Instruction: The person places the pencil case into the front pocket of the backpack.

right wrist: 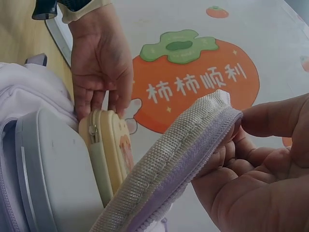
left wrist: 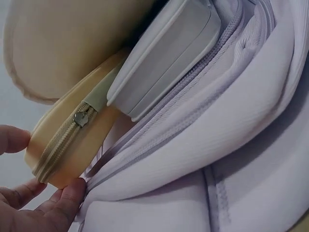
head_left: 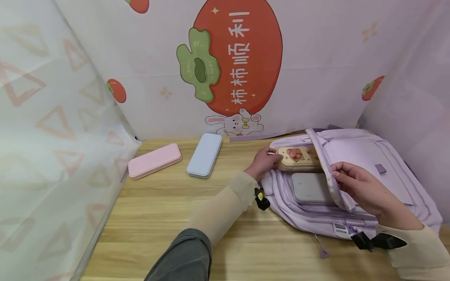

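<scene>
A lilac backpack (head_left: 369, 156) lies on the table with its flap raised. My left hand (head_left: 264, 163) grips the near end of a yellow zippered pencil case (head_left: 299, 155) with a printed picture, which reaches in under the flap. In the left wrist view the thumb and fingers pinch that end of the yellow case (left wrist: 72, 150), beside its zipper pull. My right hand (head_left: 362, 186) pinches the edge of the backpack flap (right wrist: 178, 154) and holds it up. Beside the yellow case, a grey case (head_left: 312, 188) sits inside the opening, its far end hidden by the flap.
To the left on the wooden table (head_left: 154, 218) lie a pink case (head_left: 154, 160) and a light blue case (head_left: 204, 155). A purple strap (head_left: 253, 137) stretches behind the backpack. A printed cloth (head_left: 158, 50) hangs at the back. A zipper pull (head_left: 324, 253) dangles at the front.
</scene>
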Demonstrator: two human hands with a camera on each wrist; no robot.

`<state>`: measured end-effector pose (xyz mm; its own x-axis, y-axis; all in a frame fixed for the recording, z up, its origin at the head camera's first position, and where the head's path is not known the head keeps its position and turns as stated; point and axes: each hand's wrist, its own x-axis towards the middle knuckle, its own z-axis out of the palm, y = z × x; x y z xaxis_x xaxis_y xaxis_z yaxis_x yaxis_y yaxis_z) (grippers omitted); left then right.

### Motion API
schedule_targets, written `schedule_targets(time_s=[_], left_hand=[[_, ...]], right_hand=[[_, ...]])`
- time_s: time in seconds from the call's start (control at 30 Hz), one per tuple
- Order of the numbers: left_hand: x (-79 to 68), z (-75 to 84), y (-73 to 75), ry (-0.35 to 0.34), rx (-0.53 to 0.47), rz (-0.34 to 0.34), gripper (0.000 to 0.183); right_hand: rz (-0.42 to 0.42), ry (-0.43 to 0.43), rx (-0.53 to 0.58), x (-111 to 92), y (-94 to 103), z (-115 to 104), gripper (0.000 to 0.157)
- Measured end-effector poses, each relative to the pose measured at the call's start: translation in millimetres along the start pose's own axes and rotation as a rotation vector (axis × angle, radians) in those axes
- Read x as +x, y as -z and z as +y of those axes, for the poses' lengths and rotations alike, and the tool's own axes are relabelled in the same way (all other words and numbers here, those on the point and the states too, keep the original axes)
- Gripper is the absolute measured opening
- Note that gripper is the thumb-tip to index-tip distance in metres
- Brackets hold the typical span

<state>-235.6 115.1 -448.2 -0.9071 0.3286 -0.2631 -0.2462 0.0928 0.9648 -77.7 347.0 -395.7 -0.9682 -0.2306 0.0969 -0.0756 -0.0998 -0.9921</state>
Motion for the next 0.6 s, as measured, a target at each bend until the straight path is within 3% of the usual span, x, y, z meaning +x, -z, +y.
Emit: schedule_targets(time_s=[0.17, 0.43, 0.6], left_hand=[[0.3, 2.4, -8.9, 0.006, 0.023, 0.016, 0.035], [2.4, 1.9, -25.4, -0.021, 0.132, 0.023, 0.029], [3.6, 1.0, -31.8, -0.035, 0.147, 0.018, 0.024]], right_hand=[[-0.009, 0.013, 0.018, -0.9, 1.8, 0.1, 0.03], [-0.006, 0.014, 0.033, -2.4, 2.2, 1.7, 0.031], [-0.007, 0.019, 0.05, -3.6, 3.2, 2.9, 0.031]])
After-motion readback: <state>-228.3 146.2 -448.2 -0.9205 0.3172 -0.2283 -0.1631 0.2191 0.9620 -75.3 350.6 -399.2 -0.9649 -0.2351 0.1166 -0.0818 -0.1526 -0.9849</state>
